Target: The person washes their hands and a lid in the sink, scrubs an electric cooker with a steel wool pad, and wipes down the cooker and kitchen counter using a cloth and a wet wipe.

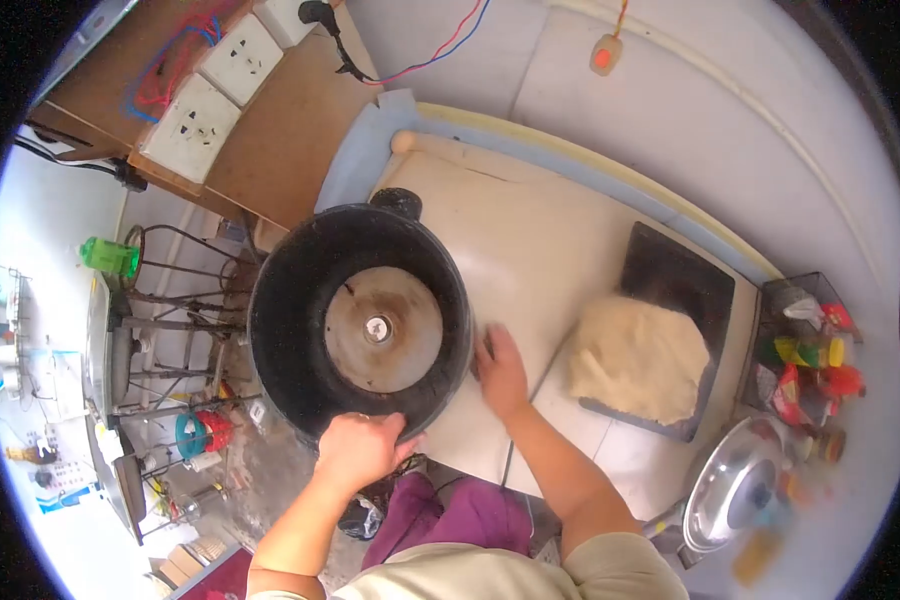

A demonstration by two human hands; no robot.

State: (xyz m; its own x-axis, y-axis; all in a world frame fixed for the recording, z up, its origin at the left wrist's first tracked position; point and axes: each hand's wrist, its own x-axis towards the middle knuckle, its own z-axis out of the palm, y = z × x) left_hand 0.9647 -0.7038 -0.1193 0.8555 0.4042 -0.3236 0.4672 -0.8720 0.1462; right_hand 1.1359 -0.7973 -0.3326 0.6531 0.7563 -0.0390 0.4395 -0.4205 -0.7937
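Observation:
A large black rice cooker body [280, 335] with no inner pot in it sits at the left end of the table, its round inside facing up at me. At its bottom shows a stained metal heating plate [410, 340] with a small metal button in the middle. My left hand [362, 450] is closed over the near rim of the cooker, knuckles up. On the right side, my right hand [502, 372] grips the outer wall, its fingertips partly hidden against the cooker.
The pale tabletop [530, 230] extends right to a beige crumpled cloth [640, 355] on a flat black slab [675, 270]. Beyond it are a metal lid [735, 485] and a wire basket [800, 300]. Power sockets [195, 125] lie upper left; a metal rack [180, 330] stands left.

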